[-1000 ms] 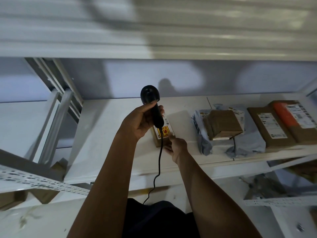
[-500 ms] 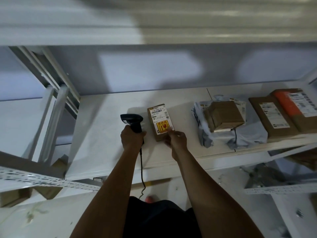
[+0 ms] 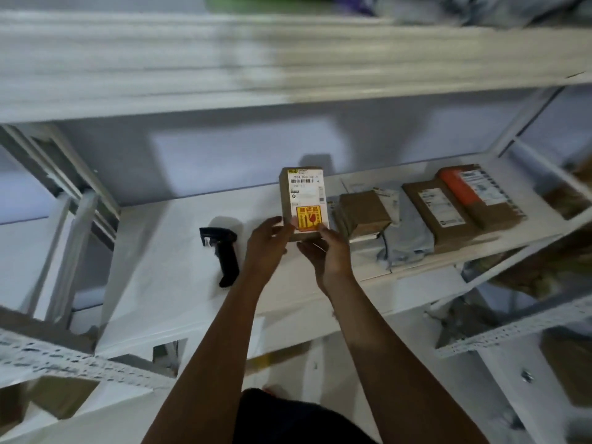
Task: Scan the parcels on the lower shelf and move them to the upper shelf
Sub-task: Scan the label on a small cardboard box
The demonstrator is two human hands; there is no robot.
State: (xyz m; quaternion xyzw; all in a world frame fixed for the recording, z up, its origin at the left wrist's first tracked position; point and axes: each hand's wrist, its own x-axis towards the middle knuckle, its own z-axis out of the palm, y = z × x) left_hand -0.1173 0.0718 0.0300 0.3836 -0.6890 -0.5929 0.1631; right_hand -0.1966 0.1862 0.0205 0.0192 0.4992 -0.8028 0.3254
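A small brown parcel with a white label and a yellow fragile sticker is lifted above the lower shelf, tilted up on end. My left hand grips its lower left edge and my right hand holds its lower right corner from below. The black handheld scanner lies on the lower shelf to the left of my hands, with nothing holding it. The upper shelf spans the top of the view, blurred.
Right of the held parcel, a brown box sits on a grey poly mailer. Further right lie a flat brown parcel and an orange-taped box. White shelf uprights stand at the left. More bags show above the upper shelf.
My left hand has laid the scanner down on the shelf and moved to the parcel. Both hands have raised the parcel off the shelf, and the view has tilted upward.
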